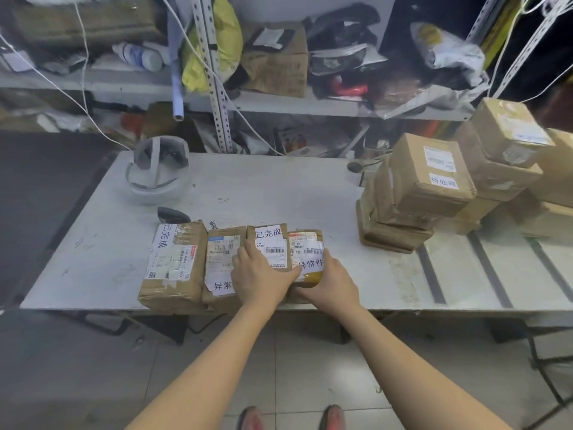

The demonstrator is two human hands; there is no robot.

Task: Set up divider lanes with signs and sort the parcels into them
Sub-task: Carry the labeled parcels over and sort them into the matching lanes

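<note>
Several brown parcels lie side by side at the front edge of the white table (pixel 279 187). The leftmost parcel (pixel 175 265) bears a white sign, as does the second parcel (pixel 220 259). My left hand (pixel 259 274) rests flat on the third parcel (pixel 269 240), which has a white sign at its top. My right hand (pixel 331 282) grips the near end of the small rightmost parcel (pixel 305 243), which carries a white sign too. A pile of brown boxes (pixel 431 181) stands at the right; its top box has a small sign.
A white headset-like holder (pixel 158 169) sits at the table's back left, with a dark scanner (pixel 172 214) behind the parcels. Dark tape strips (pixel 432 274) mark lanes on the right of the table. Cluttered shelves (pixel 279 100) run behind. My feet show on the tiled floor.
</note>
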